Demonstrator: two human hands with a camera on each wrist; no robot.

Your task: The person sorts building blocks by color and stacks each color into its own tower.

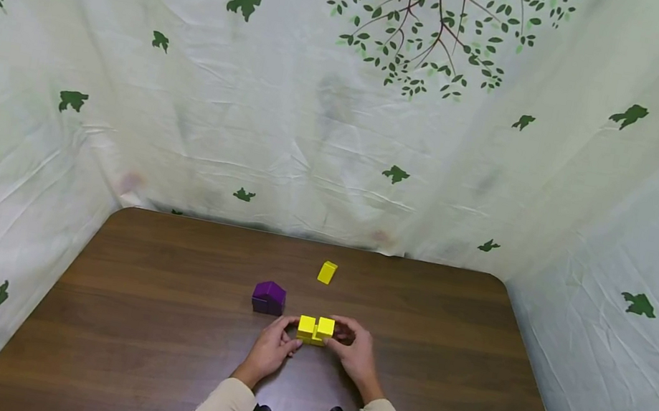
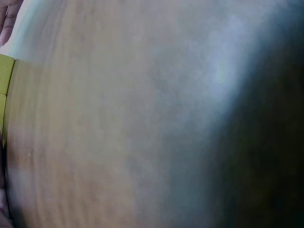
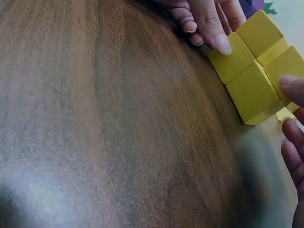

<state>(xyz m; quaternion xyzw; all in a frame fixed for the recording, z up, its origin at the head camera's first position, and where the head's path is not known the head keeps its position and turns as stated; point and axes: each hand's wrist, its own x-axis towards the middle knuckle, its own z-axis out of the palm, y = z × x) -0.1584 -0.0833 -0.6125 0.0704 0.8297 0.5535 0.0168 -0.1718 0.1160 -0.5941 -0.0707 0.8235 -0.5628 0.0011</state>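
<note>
Yellow blocks point(image 1: 315, 332) stand together on the table, two raised blocks side by side on a lower layer. At their left end, my left hand point(image 1: 271, 350) grips the lower layer; the right wrist view shows its thumb on the lower left block point(image 3: 232, 59). My right hand point(image 1: 358, 357) pinches the upper right block point(image 3: 287, 71) with its thumb on the near face. The far sides of the blocks are hidden. In the left wrist view only a yellow edge point(image 2: 5, 73) and some fingertips appear.
A purple block shape point(image 1: 269, 299) with a peaked top stands left of the yellow blocks. Farther back lies a single yellow block point(image 1: 327, 273). The brown wooden table point(image 1: 148, 350) is bordered by a pale cloth point(image 1: 317, 123) printed with leaves.
</note>
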